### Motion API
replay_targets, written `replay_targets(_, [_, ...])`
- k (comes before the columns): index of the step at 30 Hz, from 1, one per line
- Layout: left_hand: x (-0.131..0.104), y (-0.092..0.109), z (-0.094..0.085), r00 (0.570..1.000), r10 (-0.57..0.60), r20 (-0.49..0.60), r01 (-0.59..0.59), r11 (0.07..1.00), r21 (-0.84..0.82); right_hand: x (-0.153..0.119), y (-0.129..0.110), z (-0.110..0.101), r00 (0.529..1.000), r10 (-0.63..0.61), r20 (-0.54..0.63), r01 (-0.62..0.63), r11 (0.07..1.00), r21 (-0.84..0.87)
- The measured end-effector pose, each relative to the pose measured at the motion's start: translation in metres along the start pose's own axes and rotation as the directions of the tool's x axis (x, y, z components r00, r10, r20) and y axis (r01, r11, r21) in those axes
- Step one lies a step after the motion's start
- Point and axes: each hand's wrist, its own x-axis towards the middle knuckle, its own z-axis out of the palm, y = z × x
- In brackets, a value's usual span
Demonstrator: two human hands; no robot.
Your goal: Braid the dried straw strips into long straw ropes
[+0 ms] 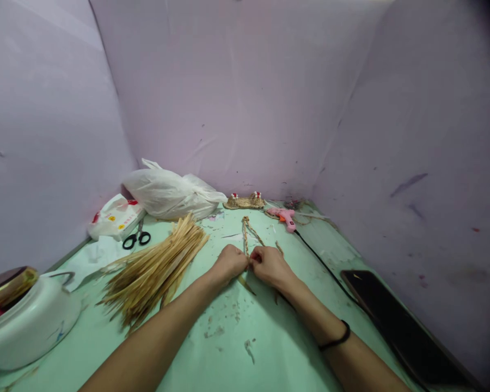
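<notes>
Head view: at center, the left hand (231, 262) and right hand (268, 265) met with fingers pinched on a braided straw cord (245, 237); a straw bundle (157, 269) lay center-left.

Looks like a small craft corner, home or workshop, can't tell which. Evidence: pale green worktop (286, 337) hemmed in by scuffed light purple walls (237, 98), pink glue gun (286, 218) on a black cord, black-handled scissors (137, 238), a bundle of dry straw (155, 272), loose scraps (249, 350) strewn on the surface, white plastic bag (171, 193) at the back.
</notes>
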Motion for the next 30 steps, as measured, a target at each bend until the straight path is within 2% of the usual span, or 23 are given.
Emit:
replay_targets(2, [-0.001, 0.002, 0.0, 1.0, -0.024, 0.008, 0.024, 0.999, -0.026, -0.004, -0.008, -0.008, 0.998, 0.057, 0.001, -0.057, 0.996, -0.063])
replay_targets(5, [-0.004, 0.012, -0.002, 0.989, -0.137, 0.055, 0.142, 0.986, -0.093, -0.008, -0.018, -0.018, 0.993, 0.114, 0.032, -0.111, 0.991, -0.079])
replay_targets(9, [-0.011, 0.022, -0.009, 0.961, -0.252, 0.116, 0.267, 0.953, -0.146, -0.015, -0.031, -0.019, 0.997, 0.051, 0.061, -0.043, 0.989, -0.139])
replay_targets(11, [-0.013, 0.021, -0.014, 0.958, -0.235, 0.165, 0.263, 0.948, -0.177, -0.018, -0.036, -0.017, 0.998, 0.021, 0.061, -0.009, 0.983, -0.184])
replay_targets(14, [-0.013, 0.015, -0.019, 0.962, -0.12, 0.244, 0.184, 0.948, -0.26, -0.02, -0.038, -0.018, 0.997, -0.012, 0.07, 0.025, 0.981, -0.19])
replay_targets(16, [-0.013, 0.013, -0.022, 0.966, -0.063, 0.25, 0.134, 0.952, -0.277, -0.017, -0.034, -0.023, 0.992, -0.017, 0.123, 0.032, 0.992, -0.121])
replay_targets(18, [-0.013, 0.014, -0.023, 0.967, -0.074, 0.242, 0.139, 0.954, -0.264, -0.011, -0.026, -0.03, 0.993, 0.022, 0.116, -0.022, 1.0, -0.008])
replay_targets(20, [-0.013, 0.015, -0.023, 0.964, -0.096, 0.249, 0.161, 0.954, -0.254, -0.003, -0.016, -0.034, 0.993, 0.117, 0.024, -0.12, 0.982, 0.148])
replay_targets(22, [-0.012, 0.016, -0.024, 0.959, -0.106, 0.261, 0.172, 0.954, -0.247, 0.003, -0.011, -0.034, 0.968, 0.251, 0.003, -0.235, 0.902, 0.363])
replay_targets(24, [-0.011, 0.015, -0.025, 0.956, -0.095, 0.278, 0.166, 0.955, -0.246, 0.005, -0.01, -0.029, 0.935, 0.318, 0.16, -0.35, 0.747, 0.565])
replay_targets(26, [-0.01, 0.014, -0.025, 0.954, -0.076, 0.291, 0.154, 0.955, -0.254, 0.004, -0.013, -0.021, 0.898, 0.286, 0.335, -0.44, 0.594, 0.673])
replay_targets(27, [-0.01, 0.013, -0.025, 0.952, -0.067, 0.297, 0.148, 0.955, -0.258, 0.002, -0.014, -0.017, 0.886, 0.255, 0.386, -0.461, 0.557, 0.691])
replay_targets(28, [-0.009, 0.013, -0.025, 0.951, -0.061, 0.302, 0.143, 0.956, -0.257, 0.001, -0.015, -0.014, 0.88, 0.231, 0.415, -0.47, 0.553, 0.688])
replay_targets(30, [-0.01, 0.013, -0.025, 0.947, -0.054, 0.318, 0.137, 0.96, -0.245, 0.0, -0.016, -0.009, 0.877, 0.228, 0.423, -0.466, 0.615, 0.636])
